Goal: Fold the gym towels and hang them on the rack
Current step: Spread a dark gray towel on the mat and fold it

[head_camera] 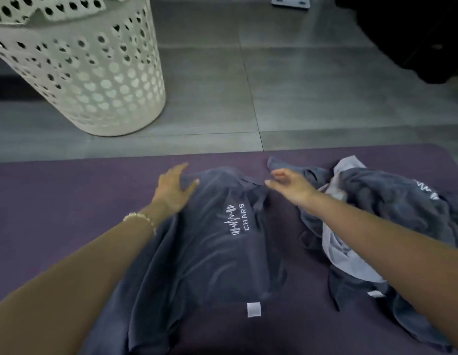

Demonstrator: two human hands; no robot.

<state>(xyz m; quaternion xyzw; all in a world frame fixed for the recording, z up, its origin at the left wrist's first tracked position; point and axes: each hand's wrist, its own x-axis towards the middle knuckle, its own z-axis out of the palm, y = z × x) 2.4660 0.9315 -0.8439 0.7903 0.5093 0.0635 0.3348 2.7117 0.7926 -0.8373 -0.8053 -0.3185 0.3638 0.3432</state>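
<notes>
You are looking down at a dark grey towel (212, 252) that is showing the white stitched word "CHARS" beside a barbell-and-pulse-line emblem, running sideways to your view. The crumpled towel (402, 201) to your right is showing only a fragment of a similar white emblem, its lettering hidden. The white tag (254, 309) is bearing nothing legible.

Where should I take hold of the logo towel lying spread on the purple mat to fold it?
Pinch the logo towel at its two far corners, coming from above. It lies nearly flat on the mat, lengthwise away from you, so those corners should fold back onto the near edge.
</notes>
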